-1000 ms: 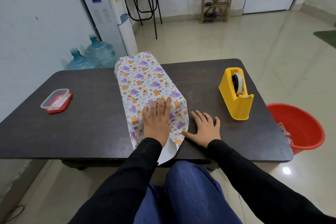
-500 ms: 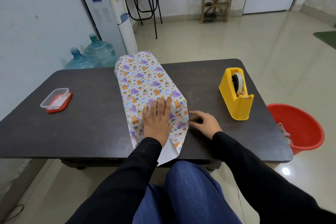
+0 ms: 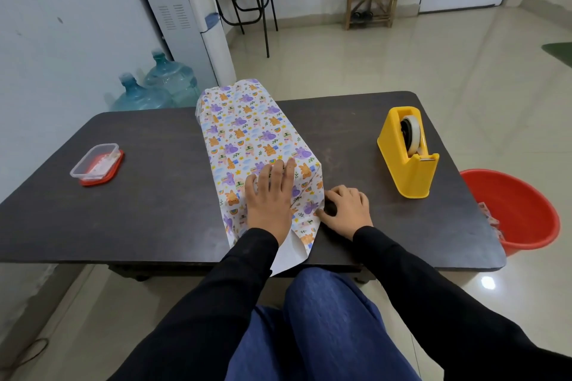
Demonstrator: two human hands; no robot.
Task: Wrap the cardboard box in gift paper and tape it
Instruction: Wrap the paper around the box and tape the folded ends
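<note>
Gift paper [image 3: 247, 136] printed with purple and orange animals covers the cardboard box in the middle of the dark table [image 3: 154, 210]; the box itself is hidden under it. My left hand [image 3: 270, 198] lies flat on top of the paper near its front end, fingers spread, pressing down. Beside the paper's right edge my right hand [image 3: 346, 210] rests on the table with fingers curled, thumb touching the paper's side. The paper's white underside hangs over the table's front edge. A yellow tape dispenser [image 3: 408, 151] stands to the right.
A clear plastic container on a red lid [image 3: 96, 164] sits at the table's left. A red bucket [image 3: 520, 210] stands on the floor right of the table. Behind the table are water bottles [image 3: 154, 86] and a white dispenser [image 3: 185, 9].
My right hand went from flat with spread fingers on the table to curled, and slid closer against the paper's right side. My left hand stayed pressed on the paper.
</note>
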